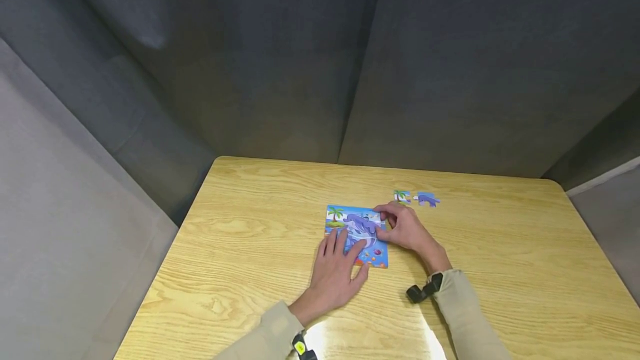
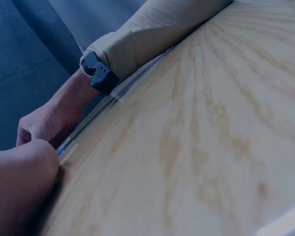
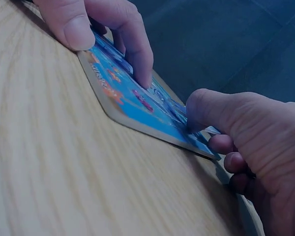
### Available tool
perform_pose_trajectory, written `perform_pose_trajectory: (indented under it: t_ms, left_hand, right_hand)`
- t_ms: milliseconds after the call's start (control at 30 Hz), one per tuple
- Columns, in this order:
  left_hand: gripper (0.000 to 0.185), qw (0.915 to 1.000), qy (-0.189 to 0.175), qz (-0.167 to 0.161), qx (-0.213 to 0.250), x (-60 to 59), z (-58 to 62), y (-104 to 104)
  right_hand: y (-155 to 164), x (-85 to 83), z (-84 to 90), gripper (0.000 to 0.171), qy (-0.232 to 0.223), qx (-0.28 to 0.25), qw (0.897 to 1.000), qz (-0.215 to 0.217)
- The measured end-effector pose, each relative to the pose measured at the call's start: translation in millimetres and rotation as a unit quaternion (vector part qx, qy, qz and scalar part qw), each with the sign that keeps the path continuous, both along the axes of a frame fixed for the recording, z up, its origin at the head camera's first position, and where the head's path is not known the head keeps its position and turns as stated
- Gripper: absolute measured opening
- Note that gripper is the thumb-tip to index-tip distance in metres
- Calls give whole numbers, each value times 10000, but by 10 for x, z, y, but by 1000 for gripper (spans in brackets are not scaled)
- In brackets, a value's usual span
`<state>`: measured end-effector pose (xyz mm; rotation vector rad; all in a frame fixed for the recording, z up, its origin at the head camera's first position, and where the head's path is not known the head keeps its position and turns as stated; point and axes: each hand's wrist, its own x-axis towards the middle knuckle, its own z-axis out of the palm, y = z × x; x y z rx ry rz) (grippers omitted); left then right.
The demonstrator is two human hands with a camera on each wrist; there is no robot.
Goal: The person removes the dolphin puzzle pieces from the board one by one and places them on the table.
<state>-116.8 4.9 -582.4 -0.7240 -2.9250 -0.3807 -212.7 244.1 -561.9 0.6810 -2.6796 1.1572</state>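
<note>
Pressing flat with spread fingers, the left hand (image 1: 334,271) pins the blue square cardboard dolphin puzzle (image 1: 357,235) on the light wooden desk (image 1: 240,238); the right hand (image 1: 406,228) pinches its right edge, nearer two loose pieces (image 1: 416,199) lying beyond.

No readable text, label, brand or number anywhere; only pictures of a dolphin and palm on the puzzle (image 1: 357,232).

Head view looks down from above at the table (image 1: 240,249)—both wrist views skim it closely, sharing the puzzle (image 3: 137,105).
</note>
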Motion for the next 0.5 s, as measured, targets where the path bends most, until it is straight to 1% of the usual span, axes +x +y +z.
perform_pose_trajectory:
  t_ms: [100,233,333,500]
  left_hand:
    - [57,10000,40,2,15,3,-1,1]
    - [56,9998,172,-11,26,-3,-7,0]
    - [56,9998,194,1,-6,-9,-12,-3]
    - [56,9998,203,-6,36,1,-18,-1]
  right_hand:
    - [19,-10,-15,41,121,-59,9999,4]
    - [41,-12,23,39,143,-188,9997,26]
    - [78,-12,53,39,-19,-294,9996,21]
    - [187,-12,57,42,-376,-302,9987,-141]
